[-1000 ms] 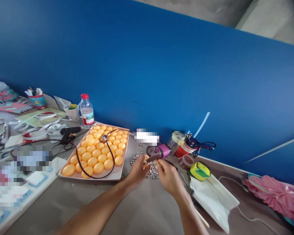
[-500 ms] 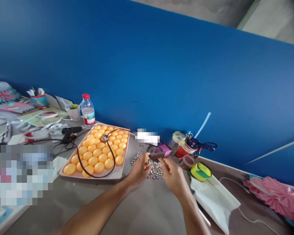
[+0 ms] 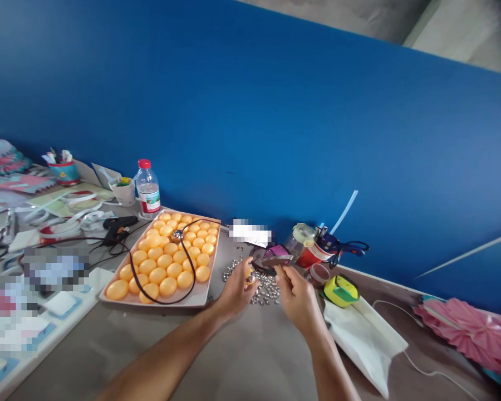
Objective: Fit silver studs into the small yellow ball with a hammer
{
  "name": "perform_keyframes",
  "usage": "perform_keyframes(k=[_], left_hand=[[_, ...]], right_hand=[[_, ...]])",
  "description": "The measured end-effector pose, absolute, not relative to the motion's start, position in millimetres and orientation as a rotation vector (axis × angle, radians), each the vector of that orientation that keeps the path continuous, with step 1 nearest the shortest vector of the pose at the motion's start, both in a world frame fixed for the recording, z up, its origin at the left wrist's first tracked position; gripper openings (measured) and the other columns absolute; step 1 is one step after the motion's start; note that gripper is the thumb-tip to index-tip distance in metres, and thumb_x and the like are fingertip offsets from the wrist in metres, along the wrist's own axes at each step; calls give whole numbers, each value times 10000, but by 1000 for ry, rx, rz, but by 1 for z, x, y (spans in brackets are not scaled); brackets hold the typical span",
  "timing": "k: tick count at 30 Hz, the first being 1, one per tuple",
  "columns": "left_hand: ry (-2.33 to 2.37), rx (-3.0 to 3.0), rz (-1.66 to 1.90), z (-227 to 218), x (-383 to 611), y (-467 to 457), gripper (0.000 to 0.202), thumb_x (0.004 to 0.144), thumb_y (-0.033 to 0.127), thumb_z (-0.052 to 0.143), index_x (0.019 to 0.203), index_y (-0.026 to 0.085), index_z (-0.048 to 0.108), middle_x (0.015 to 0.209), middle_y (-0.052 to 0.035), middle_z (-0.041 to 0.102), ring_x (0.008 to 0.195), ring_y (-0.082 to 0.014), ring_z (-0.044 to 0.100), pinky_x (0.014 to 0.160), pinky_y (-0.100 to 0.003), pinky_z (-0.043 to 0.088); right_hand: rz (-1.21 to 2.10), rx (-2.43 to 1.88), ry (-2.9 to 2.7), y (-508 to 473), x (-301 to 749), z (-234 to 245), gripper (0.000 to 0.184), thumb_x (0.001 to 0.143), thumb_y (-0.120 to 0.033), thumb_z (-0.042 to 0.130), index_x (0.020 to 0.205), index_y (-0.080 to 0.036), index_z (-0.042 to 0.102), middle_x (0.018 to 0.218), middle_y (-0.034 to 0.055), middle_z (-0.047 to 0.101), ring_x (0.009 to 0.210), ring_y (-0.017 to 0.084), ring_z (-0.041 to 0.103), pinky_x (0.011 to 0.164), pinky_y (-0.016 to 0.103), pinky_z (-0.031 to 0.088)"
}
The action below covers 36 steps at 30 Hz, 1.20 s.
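Note:
My left hand [image 3: 236,285] is closed around an orange ball [image 3: 249,272], which looks like a table tennis ball. Something shiny shows at its lower side. My right hand [image 3: 295,292] grips the pale handle of a knife [image 3: 276,260]. Its dark, flat blade points left, just apart from the ball. Small silvery metal pieces [image 3: 269,292], bell- or bead-like, lie heaped on the table under and between the hands. To the left, a shallow tray [image 3: 209,281] holds rows of similar orange balls [image 3: 166,260], with a shiny metal ball [image 3: 177,236] among them.
A dark cable [image 3: 134,267] loops over the tray. Behind it stand a red-capped bottle [image 3: 148,192] and a black glue gun [image 3: 119,227]. A purple item [image 3: 276,253], a clear jar [image 3: 301,236], a yellow-green tape measure-like object [image 3: 341,291] and white paper [image 3: 363,340] lie right.
The knife blade has drawn slightly right and up, away from the ball, and a gap now shows between them. My left hand stays nearly in place, holding the ball.

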State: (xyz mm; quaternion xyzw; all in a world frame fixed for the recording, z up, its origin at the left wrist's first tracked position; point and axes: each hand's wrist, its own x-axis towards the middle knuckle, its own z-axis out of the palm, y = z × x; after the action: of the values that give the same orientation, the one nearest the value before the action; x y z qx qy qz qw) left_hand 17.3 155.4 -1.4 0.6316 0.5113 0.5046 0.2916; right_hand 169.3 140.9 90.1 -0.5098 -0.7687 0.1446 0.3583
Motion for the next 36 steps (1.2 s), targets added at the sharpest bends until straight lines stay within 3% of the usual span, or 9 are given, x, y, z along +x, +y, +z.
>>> perform_keyframes(k=[9,19,26,31,36], left_hand=[[1358,1720,1335,2,16,152,533,777,204,525,1277,184,342,1219,-121,506,1023,-188,536,755,-285,498],[1309,1707,1381,-3,16,154,497,778,205,537,1253,189,390,1199,-113,522,1097,-212,510,903,-369,444],[1317,1662,1380,-1,17,153,497,754,171,550,1232,187,415,1162,-113,544,1040,-208,542,821,-332,483],[1353,1680,1432,-1,16,154,506,741,177,567,1226,190,422,1169,-112,550,1068,-217,533,905,-386,440],[1331,1707,1410,-3,17,154,520,766,200,541,1262,187,382,1208,-118,517,1099,-215,506,910,-376,432]], right_hand=[[405,-1313,-2032,137,169,93,283,860,-273,409,1029,-183,616,1028,102,675,928,199,636,784,261,485],[428,-1289,-2084,137,164,87,278,859,-236,405,1026,-179,620,986,104,684,871,189,648,739,238,486],[453,-1292,-2142,139,165,83,289,854,-230,404,1045,-188,616,950,100,692,830,194,652,728,249,486],[422,-1301,-2082,140,165,84,265,856,-240,408,1002,-183,622,948,95,691,829,186,650,705,229,477],[402,-1295,-2039,139,168,88,276,859,-256,411,1031,-171,609,975,103,683,866,184,641,738,226,473]])
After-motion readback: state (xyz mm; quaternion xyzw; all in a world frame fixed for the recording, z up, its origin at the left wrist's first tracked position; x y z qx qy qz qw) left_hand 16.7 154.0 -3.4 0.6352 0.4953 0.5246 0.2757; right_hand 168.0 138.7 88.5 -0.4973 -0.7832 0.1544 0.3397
